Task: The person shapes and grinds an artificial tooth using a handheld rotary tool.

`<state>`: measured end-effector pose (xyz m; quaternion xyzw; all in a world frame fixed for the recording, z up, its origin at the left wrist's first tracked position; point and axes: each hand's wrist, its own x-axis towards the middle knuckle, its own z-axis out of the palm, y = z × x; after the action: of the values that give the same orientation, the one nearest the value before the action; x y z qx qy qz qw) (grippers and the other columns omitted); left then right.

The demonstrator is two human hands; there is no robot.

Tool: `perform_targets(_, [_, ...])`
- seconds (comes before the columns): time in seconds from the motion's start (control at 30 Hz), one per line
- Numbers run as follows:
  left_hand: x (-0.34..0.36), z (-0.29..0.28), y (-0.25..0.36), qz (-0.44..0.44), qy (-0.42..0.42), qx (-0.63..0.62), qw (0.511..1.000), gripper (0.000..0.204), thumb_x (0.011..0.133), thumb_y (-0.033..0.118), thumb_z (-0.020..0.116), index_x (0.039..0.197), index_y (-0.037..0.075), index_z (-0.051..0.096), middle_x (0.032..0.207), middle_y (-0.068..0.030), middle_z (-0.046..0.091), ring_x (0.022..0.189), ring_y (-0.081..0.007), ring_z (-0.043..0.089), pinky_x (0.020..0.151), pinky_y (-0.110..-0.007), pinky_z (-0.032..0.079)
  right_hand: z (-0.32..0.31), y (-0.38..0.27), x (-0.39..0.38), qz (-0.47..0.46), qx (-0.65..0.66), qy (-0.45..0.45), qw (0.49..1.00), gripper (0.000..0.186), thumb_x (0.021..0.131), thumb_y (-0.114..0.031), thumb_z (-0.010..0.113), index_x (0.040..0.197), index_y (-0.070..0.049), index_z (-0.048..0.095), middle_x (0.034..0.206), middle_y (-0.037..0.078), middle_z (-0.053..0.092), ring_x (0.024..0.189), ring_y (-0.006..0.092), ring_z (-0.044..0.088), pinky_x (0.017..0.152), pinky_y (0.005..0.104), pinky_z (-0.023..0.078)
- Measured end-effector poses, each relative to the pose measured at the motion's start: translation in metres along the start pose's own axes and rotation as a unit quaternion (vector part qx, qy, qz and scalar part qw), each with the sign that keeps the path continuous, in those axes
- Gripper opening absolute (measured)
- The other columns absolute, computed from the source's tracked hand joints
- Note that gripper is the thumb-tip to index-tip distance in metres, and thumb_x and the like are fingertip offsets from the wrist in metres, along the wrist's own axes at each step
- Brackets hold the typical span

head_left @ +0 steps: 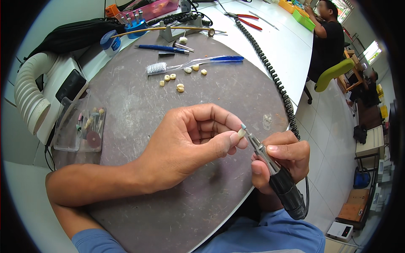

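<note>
We take the grey board (135,114) as the work surface: its scuffed top lies under both hands, probably sparing the white table. The bendy white hose (26,90) stands at its left edge, its open end beside the board, perhaps so that it stays clear of the arms. The black coiled cord (264,60) runs down the right side, away from the loose bits. The plastic box (67,142) sits at the left, where we judge its small parts are within reach.

Our left hand (185,137) is pinched at thumb and forefinger, and our right hand (287,154) is wrapped round the drill (286,189) much like a pen; the hands are near each other but apart. That grip likely steadies the drill near its nose. The toothbrush (185,65) lies beyond the hands, with the loose teeth (180,88) scattered beside it, presumably to leave the near side free. The held tooth (241,134) pokes out from the left fingertips, seemingly to leave its edge bare for the pale blue tip (243,126).

We cannot tell whether tip and tooth touch. The left fingers cover part of the tooth, the drill hides some right fingers, and the box's smallest contents blur together.
</note>
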<state>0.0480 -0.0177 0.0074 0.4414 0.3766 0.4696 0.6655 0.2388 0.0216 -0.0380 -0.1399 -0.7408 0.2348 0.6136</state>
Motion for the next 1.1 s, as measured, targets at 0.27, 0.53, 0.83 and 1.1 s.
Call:
perform_targets(0.27, [0.0005,0.0,-0.0004,0.001,0.001,0.002,1.0,0.017,0.089,0.011,0.06,0.102,0.0,0.057,0.091,-0.007,0.065,0.083,-0.009,0.06,0.075,-0.023,0.049,0.0002,0.0006,0.0003,0.0,0.005,-0.004,1.0,0.036,0.068,-0.008,0.079,0.093,-0.003,0.054,0.07,0.012,0.062,0.054,0.0093,0.059,0.041,0.0181,0.04])
perform_targets(0.53, [0.0007,-0.0005,-0.0016,0.006,0.001,-0.001,1.0,0.017,0.089,0.011,0.06,0.101,0.0,0.057,0.092,-0.007,0.065,0.084,-0.0094,0.06,0.075,-0.023,0.049,0.0002,0.0007,0.0001,-0.002,-0.008,-0.005,1.0,0.036,0.068,-0.008,0.079,0.093,-0.002,0.053,0.07,0.012,0.062,0.053,0.0085,0.057,0.041,0.0176,0.04])
perform_targets(0.83, [0.0009,0.0006,-0.0001,0.009,0.003,-0.013,1.0,0.017,0.088,0.011,0.061,0.101,0.001,0.054,0.092,-0.0079,0.065,0.084,-0.0094,0.06,0.073,-0.022,0.048,-0.0005,0.0024,0.0001,-0.002,0.01,0.014,1.0,0.037,0.069,-0.009,0.078,0.094,-0.002,0.052,0.069,0.012,0.061,0.05,0.0054,0.054,0.039,0.0168,0.037])
perform_targets(1.1, [0.0008,0.0001,-0.0006,0.007,0.003,-0.012,1.0,0.016,0.088,0.01,0.06,0.099,0.001,0.053,0.092,-0.0081,0.064,0.083,-0.0097,0.06,0.074,-0.023,0.048,-0.0002,0.0024,0.0003,0.002,0.005,0.016,1.0,0.036,0.067,-0.008,0.079,0.092,-0.003,0.054,0.07,0.012,0.062,0.05,0.006,0.055,0.039,0.0167,0.037])
